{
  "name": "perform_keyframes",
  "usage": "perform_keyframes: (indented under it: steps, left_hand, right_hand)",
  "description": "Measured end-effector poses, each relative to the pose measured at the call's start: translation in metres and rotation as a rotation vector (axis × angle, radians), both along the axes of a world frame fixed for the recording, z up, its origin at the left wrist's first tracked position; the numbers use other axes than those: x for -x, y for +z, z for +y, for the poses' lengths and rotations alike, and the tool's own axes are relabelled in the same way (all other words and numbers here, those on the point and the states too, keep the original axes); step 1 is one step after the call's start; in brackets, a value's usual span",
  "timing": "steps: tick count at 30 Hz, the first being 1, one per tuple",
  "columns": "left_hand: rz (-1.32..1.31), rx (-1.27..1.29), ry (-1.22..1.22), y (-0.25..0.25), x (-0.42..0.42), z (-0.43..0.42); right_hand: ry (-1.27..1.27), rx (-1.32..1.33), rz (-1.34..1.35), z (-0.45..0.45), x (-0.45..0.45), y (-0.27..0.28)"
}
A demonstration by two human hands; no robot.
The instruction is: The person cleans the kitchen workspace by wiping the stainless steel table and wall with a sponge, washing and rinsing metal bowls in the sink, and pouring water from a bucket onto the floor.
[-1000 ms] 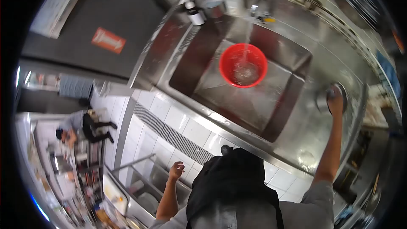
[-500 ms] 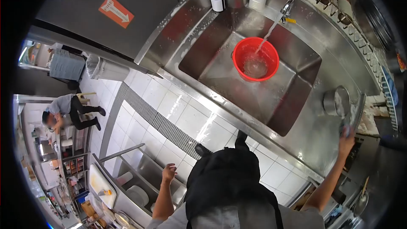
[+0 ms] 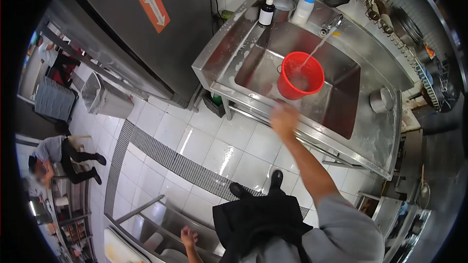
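Note:
My right hand (image 3: 284, 119) is over the sink's front edge, just below the red bucket (image 3: 312, 84). It is smeared by motion, so I cannot make out its fingers or anything in them. The bucket stands in the steel sink (image 3: 341, 112), and water runs into it from the tap (image 3: 332, 24). Low in the view, my left hand (image 3: 189, 237) hangs with loosely bent, parted fingers and nothing in it. It is nearest to a steel frame (image 3: 141, 209).
A pump bottle (image 3: 266, 10), a metal pot (image 3: 283, 7) and a blue-capped white container (image 3: 303, 9) line the sink's back. Another pot (image 3: 380, 100) lies tilted on the right drainboard. A person (image 3: 63, 156) is at the far left, beyond a bin (image 3: 109, 100).
My right hand has moved left from the right drainboard to the sink's front edge. The view has shifted, and my left hand appears lower.

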State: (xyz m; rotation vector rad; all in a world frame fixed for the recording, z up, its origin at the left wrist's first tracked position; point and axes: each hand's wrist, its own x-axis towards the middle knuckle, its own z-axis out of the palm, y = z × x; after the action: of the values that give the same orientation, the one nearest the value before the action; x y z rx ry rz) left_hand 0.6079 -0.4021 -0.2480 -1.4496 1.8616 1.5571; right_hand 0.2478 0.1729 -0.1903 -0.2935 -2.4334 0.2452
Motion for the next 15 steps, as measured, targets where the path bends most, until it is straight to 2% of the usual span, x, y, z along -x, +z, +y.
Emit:
perform_keyframes:
  steps: [2,3,4,5,6,10,13,15]
  left_hand:
    - [0.0,0.036,0.07,0.002,-0.043,-0.019]
    - [-0.064,-0.029,0.091,0.0,-0.064,-0.032]
    - [0.005,-0.161,0.172,-0.002,-0.09,-0.044]
    - [-0.028,-0.134,0.179,0.018,-0.103,-0.031]
    - [-0.052,-0.158,0.175,0.017,-0.11,-0.027]
    - [-0.156,-0.301,0.074,-0.016,-0.098,-0.023]
    - [-0.204,-0.354,-0.012,-0.038,-0.057,-0.029]
    - [-0.22,-0.381,-0.027,-0.051,-0.023,-0.037]
  right_hand:
    - [0.03,0.009,0.104,-0.083,0.081,-0.003]
    - [-0.028,0.086,-0.284,-0.117,0.1,0.033]
    - [-0.02,0.126,-0.319,-0.14,0.111,0.053]
    - [-0.018,0.17,-0.358,-0.154,0.118,0.062]
    - [0.042,0.169,-0.362,-0.159,0.122,0.065]
    - [0.194,0.169,-0.336,-0.142,0.106,0.056]
    - [0.101,0.208,-0.336,-0.085,0.06,0.04]
    - [0.023,0.098,-0.217,-0.023,0.003,0.033]
